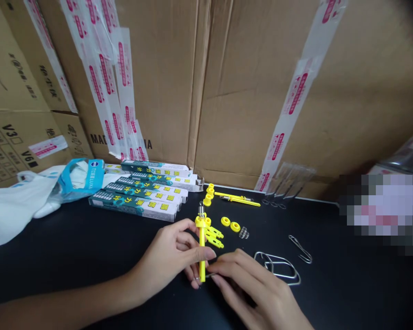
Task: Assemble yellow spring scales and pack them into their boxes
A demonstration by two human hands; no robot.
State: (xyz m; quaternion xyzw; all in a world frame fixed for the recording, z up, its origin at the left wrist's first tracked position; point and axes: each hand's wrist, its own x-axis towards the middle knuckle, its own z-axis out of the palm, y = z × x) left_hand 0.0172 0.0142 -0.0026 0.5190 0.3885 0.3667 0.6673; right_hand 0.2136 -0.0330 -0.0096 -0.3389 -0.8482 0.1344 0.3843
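Black surface [72, 256] below, left hand [181, 251] pinching a slim yellow plastic rod [202, 239]; just beside, right hand [253, 284] grips thin silvery metal wire [209, 275] across its near end. Brace the rod, keep that wire square!

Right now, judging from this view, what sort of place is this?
It looks like a small-parts workbench: a flat black tabletop bears slim green-and-white cardboard boxes, and the left hand holds a slender yellow plastic piece before large brown cardboard panels.
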